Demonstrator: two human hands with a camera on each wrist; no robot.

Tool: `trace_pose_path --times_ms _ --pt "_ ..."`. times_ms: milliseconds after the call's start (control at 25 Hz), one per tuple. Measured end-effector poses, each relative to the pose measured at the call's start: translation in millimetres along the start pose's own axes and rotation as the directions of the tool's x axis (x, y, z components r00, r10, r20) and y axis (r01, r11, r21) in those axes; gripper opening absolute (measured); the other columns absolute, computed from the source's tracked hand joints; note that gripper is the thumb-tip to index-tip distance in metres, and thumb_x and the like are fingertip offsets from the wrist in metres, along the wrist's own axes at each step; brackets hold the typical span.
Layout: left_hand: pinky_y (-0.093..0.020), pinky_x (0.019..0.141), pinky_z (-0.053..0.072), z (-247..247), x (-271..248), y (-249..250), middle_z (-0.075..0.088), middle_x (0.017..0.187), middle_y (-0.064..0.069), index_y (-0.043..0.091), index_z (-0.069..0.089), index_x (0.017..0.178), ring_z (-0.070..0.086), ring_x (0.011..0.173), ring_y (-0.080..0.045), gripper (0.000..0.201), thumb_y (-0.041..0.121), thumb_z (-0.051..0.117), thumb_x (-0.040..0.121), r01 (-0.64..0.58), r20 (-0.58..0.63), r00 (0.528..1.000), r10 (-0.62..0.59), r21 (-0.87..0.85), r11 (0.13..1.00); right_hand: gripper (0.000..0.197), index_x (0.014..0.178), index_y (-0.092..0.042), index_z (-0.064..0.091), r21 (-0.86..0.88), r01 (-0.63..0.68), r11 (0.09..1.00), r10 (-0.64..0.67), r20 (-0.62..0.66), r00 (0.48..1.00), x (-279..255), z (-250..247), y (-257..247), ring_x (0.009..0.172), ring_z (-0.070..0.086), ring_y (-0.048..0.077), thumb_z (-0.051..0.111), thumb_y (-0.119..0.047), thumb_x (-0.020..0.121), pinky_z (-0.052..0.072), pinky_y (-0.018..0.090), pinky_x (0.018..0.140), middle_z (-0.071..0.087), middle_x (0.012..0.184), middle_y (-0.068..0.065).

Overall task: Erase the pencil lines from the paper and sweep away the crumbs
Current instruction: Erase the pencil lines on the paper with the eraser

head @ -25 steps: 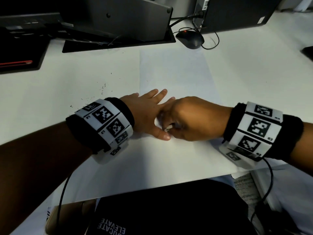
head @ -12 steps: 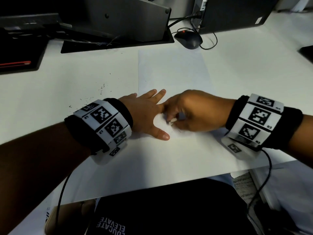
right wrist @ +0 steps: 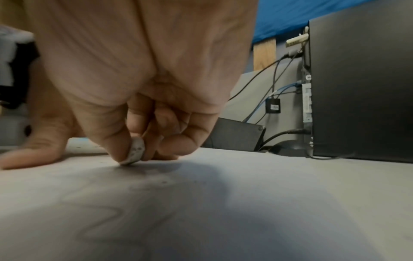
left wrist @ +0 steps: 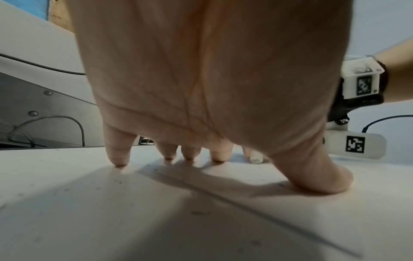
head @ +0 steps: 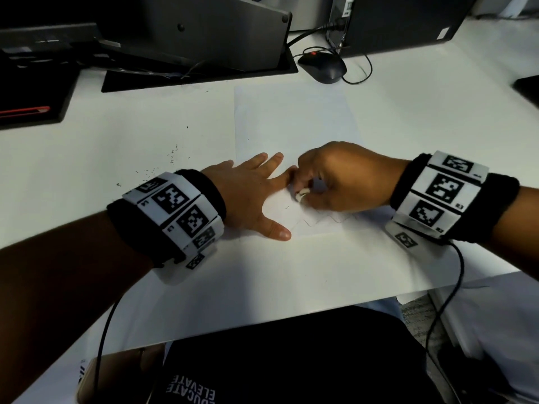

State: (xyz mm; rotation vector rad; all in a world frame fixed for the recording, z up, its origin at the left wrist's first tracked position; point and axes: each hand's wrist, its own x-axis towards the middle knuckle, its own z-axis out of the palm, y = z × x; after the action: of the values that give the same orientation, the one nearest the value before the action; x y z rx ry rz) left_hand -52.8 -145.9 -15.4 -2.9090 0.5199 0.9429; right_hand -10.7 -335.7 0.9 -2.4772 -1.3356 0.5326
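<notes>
A white sheet of paper [head: 294, 118] lies on the white desk. My left hand [head: 250, 193] lies flat on its left part, fingers spread and straight, with the fingertips [left wrist: 120, 160] and thumb pressing down. My right hand [head: 335, 179] pinches a small white eraser [head: 301, 196] between thumb and fingers, its edge touching the paper beside my left index finger. The eraser [right wrist: 134, 152] shows grey smudges in the right wrist view. A wavy pencil line [head: 323, 221] runs under and in front of my right hand. Dark crumbs [head: 163, 167] lie scattered on the desk left of the paper.
A black mouse [head: 322, 67] with its cable sits beyond the paper. A monitor stand [head: 198, 48] stands behind on the left, a dark computer case [head: 402, 21] on the right. A black keyboard edge [head: 29, 83] is far left. The desk's front edge [head: 291, 313] is close to me.
My right hand has moved with the eraser away from me, up the paper, uncovering the wavy pencil line. My left hand has stayed flat in place.
</notes>
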Motion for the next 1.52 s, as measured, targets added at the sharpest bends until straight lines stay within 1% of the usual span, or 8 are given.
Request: trace_pose_path --times_ms 440,720,840,1000,1120,1280,1440,1520 --pt "-0.054 0.121 0.008 1.0 1.5 -2.3 -0.027 0.162 0.006 0.039 -0.019 0.153 -0.019 0.151 -0.015 0.115 0.086 0.047 0.072 0.007 0.017 1.0 -0.007 0.02 1.0 0.015 0.096 -0.027 0.072 -0.034 0.032 0.999 -0.028 0.102 0.994 -3.9 -2.9 -2.4 0.078 0.058 0.007 0.068 -0.023 0.081 0.045 0.025 0.07 0.067 0.091 -0.013" --pt "-0.054 0.122 0.009 1.3 1.8 -2.5 -0.028 0.161 0.006 0.038 -0.022 0.152 -0.019 0.15 -0.014 0.115 0.087 0.045 0.072 0.008 0.017 1.0 -0.009 0.04 0.999 0.013 0.093 -0.026 0.072 -0.011 0.026 1.0 -0.025 0.1 0.995 -7.5 -1.7 0.4 0.075 0.057 0.005 0.067 -0.023 0.081 0.046 0.024 0.069 0.066 0.087 -0.013" --pt "-0.054 0.121 0.01 1.3 2.8 -1.9 -0.028 0.162 0.005 0.036 -0.022 0.153 -0.02 0.15 -0.015 0.117 0.088 0.042 0.07 0.005 0.013 1.0 -0.006 0.047 0.999 0.013 0.093 -0.026 0.072 -0.063 -0.026 0.998 0.026 -0.004 1.0 -6.3 -3.1 8.2 0.076 0.057 0.008 0.067 -0.024 0.081 0.046 0.026 0.07 0.064 0.086 -0.013" --pt "-0.054 0.121 0.011 1.3 2.2 -2.8 -0.028 0.162 0.005 0.037 -0.022 0.153 -0.019 0.151 -0.015 0.117 0.088 0.044 0.071 0.003 0.009 1.0 -0.003 0.045 0.999 0.009 0.091 -0.023 0.073 0.022 0.042 0.999 -0.044 0.09 0.995 -8.0 -2.8 6.7 0.071 0.055 -0.003 0.067 -0.022 0.085 0.041 0.016 0.067 0.065 0.085 -0.015" --pt "-0.051 0.122 0.01 -0.6 -0.8 -0.1 -0.022 0.164 0.003 0.033 -0.016 0.155 -0.015 0.152 -0.015 0.117 0.087 0.045 0.071 0.003 -0.009 1.0 -0.002 0.06 0.998 0.011 0.097 -0.022 0.073 -0.006 -0.03 1.0 0.03 -0.08 0.996 -6.2 -8.0 27.9 0.071 0.048 -0.01 0.066 -0.021 0.088 0.035 0.014 0.066 0.058 0.089 -0.016" --pt "-0.044 0.122 0.015 -11.0 4.8 13.3 -0.002 0.166 -0.003 0.02 0.012 0.156 0.0 0.152 -0.015 0.108 0.082 0.05 0.076 -0.045 -0.135 0.989 0.056 0.085 0.995 0.01 0.094 -0.024 0.073 -0.024 -0.059 0.998 0.056 -0.095 0.994 -6.6 -5.3 36.3 0.071 0.049 -0.007 0.068 -0.022 0.086 0.038 0.018 0.066 0.058 0.088 -0.015" --pt "-0.047 0.121 0.02 -15.1 19.7 24.9 -0.012 0.166 0.001 0.033 0.005 0.159 -0.007 0.153 -0.016 0.104 0.078 0.052 0.078 -0.076 -0.085 0.993 0.077 0.02 0.997 0.013 0.096 -0.025 0.074 -0.056 -0.076 0.996 0.071 -0.086 0.994 -8.2 -7.8 29.7 0.075 0.054 0.003 0.07 -0.026 0.084 0.044 0.026 0.07 0.06 0.088 -0.015" --pt "-0.047 0.121 0.019 -13.9 24.7 24.0 -0.014 0.166 0.002 0.036 0.018 0.156 -0.01 0.152 -0.016 0.095 0.078 0.052 0.078 -0.077 -0.066 0.995 0.078 0.01 0.997 0.014 0.097 -0.025 0.073 -0.069 -0.008 0.998 0.005 -0.046 0.999 -12.3 -2.4 21.3 0.082 0.058 0.009 0.069 -0.026 0.085 0.046 0.028 0.072 0.065 0.094 -0.012"
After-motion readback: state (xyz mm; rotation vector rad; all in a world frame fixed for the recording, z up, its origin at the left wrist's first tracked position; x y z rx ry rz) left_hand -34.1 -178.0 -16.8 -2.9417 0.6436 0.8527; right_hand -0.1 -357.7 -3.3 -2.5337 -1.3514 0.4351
